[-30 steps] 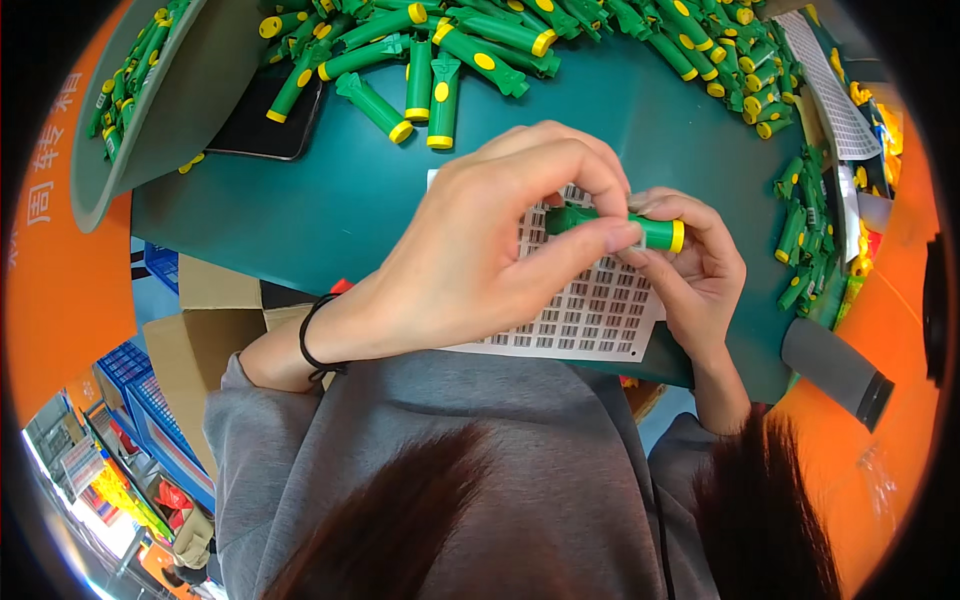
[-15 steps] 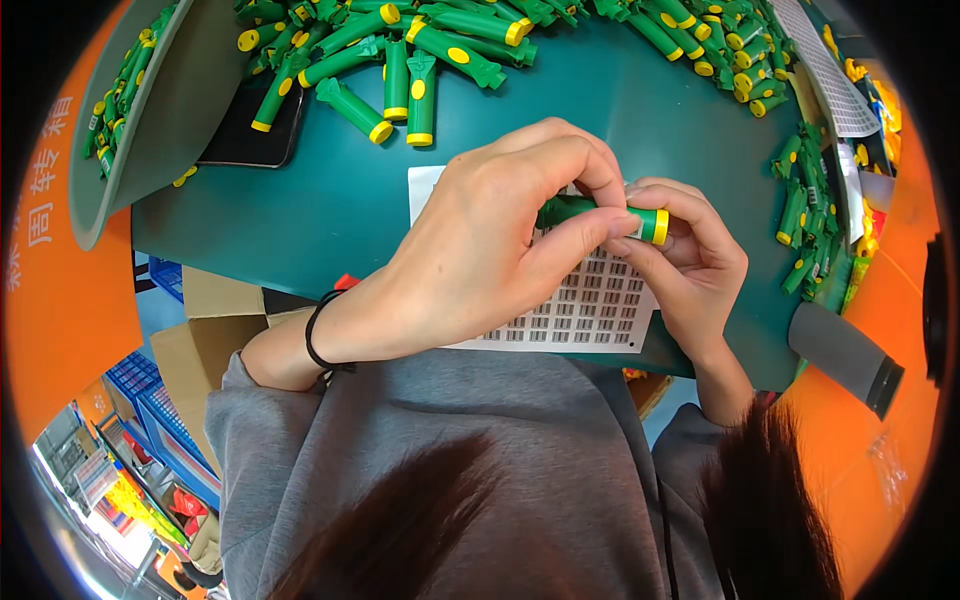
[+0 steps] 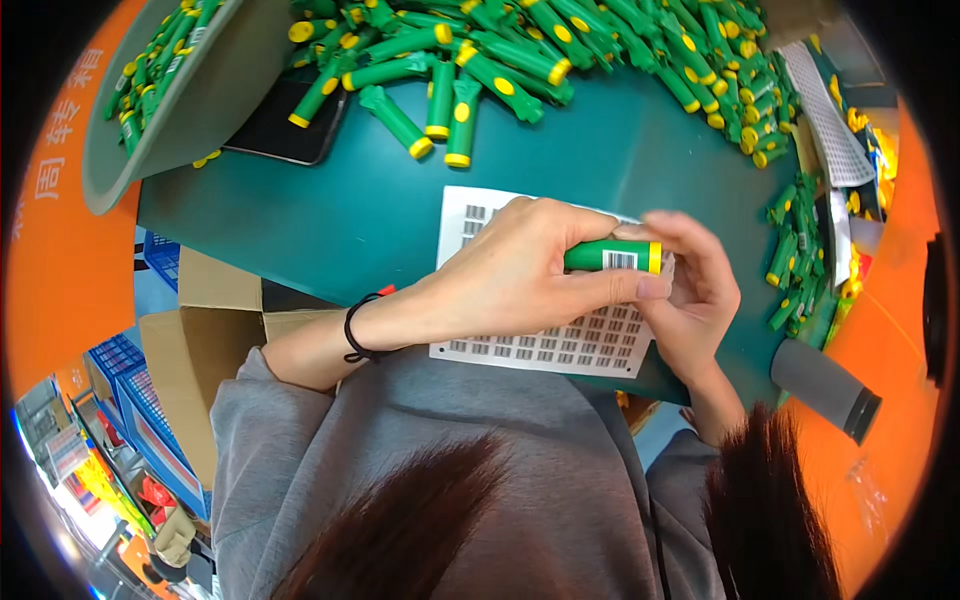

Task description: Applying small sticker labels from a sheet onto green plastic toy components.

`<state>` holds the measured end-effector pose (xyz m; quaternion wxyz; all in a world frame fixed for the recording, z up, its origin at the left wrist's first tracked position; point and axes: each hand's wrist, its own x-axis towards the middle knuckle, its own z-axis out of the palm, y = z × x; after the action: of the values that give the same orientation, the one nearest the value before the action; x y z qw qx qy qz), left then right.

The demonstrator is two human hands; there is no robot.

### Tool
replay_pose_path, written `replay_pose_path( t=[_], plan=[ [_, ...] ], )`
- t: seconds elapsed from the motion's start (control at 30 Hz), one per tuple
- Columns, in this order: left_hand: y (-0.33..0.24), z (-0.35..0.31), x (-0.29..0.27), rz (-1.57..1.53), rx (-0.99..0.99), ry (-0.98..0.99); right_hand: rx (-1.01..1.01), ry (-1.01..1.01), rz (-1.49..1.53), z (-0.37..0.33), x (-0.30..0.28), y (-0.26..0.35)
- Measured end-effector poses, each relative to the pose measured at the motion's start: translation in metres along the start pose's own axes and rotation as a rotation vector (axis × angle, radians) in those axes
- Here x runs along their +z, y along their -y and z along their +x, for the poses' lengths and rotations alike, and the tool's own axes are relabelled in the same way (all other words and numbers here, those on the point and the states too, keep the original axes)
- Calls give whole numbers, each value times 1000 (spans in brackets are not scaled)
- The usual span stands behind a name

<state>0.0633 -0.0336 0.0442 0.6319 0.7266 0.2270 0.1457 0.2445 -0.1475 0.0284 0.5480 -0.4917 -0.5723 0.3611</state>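
Note:
A green tube [image 3: 590,254] with a yellow end cap and a white barcode sticker lies sideways over a sheet of barcode labels [image 3: 465,205]. My left hand [image 3: 520,265] is closed round its left part, which the fingers hide, and the thumb presses along the near side below the sticker. At the yellow-capped end, my right hand [image 3: 700,285] has its fingers bent round the tube; these fingers are slightly blurred, and the thumb tip is partly hidden behind the left thumb.
Many similar green tubes [image 3: 500,85] are heaped along the far side of the green table [image 3: 300,235]. More fill a grey bin [image 3: 190,120] at left, beside a dark phone-like slab [image 3: 285,125]. At right lie several tubes [image 3: 795,250] and a grey cylinder [image 3: 820,385]. Cardboard box [image 3: 190,375] lower left.
The tube now shows its barcode sticker squarely, where the fingers covered most of it before. My right fingers have shifted at the capped end. The whole view has shifted a little.

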Motion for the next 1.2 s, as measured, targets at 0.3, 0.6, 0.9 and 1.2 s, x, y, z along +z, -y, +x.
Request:
replay_pose_path(
  t=[0.3, 0.6, 0.9, 1.2],
  plan=[
    [-39, -57, -163, 490, 236, -962, -90, 49, -652, 126, 1, -4],
    [-25, -38, -151, 907, 482, -950, 102, 176, -982, 146, 0, -21],
    [52, 4, -16, 811, 565, -395, 233, -252, 195, 9, -18, -7],
    [39, 1, -13, 726, 685, -324, 223, -357, 254, -13, -7, -30]
  ],
)
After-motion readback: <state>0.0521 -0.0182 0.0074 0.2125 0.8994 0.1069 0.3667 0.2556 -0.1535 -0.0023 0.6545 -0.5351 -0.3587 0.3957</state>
